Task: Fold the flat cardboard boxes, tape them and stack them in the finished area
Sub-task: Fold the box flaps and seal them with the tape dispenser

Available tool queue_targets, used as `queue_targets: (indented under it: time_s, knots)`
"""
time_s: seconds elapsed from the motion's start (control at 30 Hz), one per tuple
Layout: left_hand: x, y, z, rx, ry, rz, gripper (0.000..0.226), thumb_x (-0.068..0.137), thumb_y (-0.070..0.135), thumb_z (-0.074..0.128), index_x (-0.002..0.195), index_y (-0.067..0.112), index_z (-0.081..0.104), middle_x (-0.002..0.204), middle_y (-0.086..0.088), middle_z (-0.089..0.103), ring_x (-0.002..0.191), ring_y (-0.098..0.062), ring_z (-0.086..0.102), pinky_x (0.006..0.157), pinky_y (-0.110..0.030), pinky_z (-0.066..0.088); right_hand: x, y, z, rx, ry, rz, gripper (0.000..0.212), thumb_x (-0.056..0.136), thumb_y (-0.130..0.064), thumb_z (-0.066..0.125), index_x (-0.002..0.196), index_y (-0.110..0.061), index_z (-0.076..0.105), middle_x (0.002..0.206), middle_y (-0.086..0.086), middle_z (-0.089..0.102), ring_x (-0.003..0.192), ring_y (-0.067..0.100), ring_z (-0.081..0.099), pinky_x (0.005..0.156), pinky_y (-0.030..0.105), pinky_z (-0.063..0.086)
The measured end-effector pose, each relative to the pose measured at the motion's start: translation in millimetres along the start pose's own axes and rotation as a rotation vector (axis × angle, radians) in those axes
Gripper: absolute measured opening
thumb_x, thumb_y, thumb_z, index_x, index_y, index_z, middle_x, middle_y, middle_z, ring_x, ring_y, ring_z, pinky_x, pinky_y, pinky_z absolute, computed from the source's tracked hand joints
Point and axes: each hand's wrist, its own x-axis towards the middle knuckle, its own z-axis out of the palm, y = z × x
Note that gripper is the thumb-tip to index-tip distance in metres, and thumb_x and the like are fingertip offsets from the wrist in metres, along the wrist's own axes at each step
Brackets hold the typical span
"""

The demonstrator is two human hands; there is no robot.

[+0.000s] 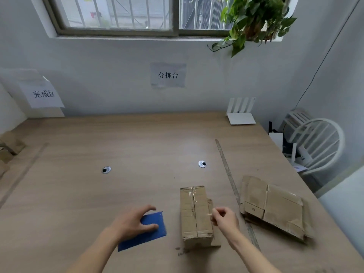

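Right now a folded box (196,213) stands on the table (118,146), near the front edge and a little right of centre, with clear tape running along its top seam. A loose flap sticks out on its right side. The right hand (224,218) is just beside that flap, its fingers curled with thumb and forefinger pinched together; something thin and pale seems to be held between them, perhaps a bit of tape, but it is too small to tell. The left hand (136,221) lies with spread, relaxed fingers on a blue sheet (145,231) that rests flat on the table to the left of the box.

To the right, beyond a long strip (230,180) lying across the tabletop, is a pile of flat boxes (273,205). Two round cable holes (106,170) sit in the table further back. At the far right corner stands a white router (241,115). A white chair (317,142) is off the table's right side. On the wall hang two paper signs (168,75), and a plant (254,18) trails from the window (122,14) ledge. More cardboard (7,148) shows at the left edge.
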Motion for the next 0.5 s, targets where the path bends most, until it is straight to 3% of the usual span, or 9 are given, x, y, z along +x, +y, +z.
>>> queue_targets:
  time_s: [0.1,0.3,0.5]
  knots:
    - [1,-1,3,0.028,-0.05,0.008,0.049,0.072,0.072,0.061,0.115,0.051,0.055,0.103,0.025,0.063,0.09,0.003,0.058,0.082,-0.024,0.05,-2,31,-20,-0.068,-0.04,0.075,0.006,0.092,-0.018,0.071,0.09,-0.012,0.07,0.082,0.005,0.075,0.079,0.021,0.074,0.08,0.042,0.063]
    - [14,16,22,0.072,-0.104,0.052,0.044,0.075,0.075,0.059,0.113,0.055,0.052,0.103,0.026,0.06,0.089,0.0,0.058,0.076,-0.018,0.045,2,54,-31,0.045,0.041,0.086,0.005,0.093,-0.012,0.07,0.09,-0.007,0.071,0.087,0.014,0.075,0.08,0.025,0.073,0.08,0.041,0.063]
    - [23,9,38,0.094,-0.095,0.065,0.041,0.074,0.078,0.055,0.109,0.056,0.051,0.108,0.023,0.065,0.091,-0.001,0.06,0.079,-0.022,0.049,0,68,-29,0.073,0.096,0.111,0.006,0.093,-0.016,0.071,0.091,-0.011,0.072,0.082,0.007,0.076,0.081,0.023,0.074,0.081,0.041,0.062]
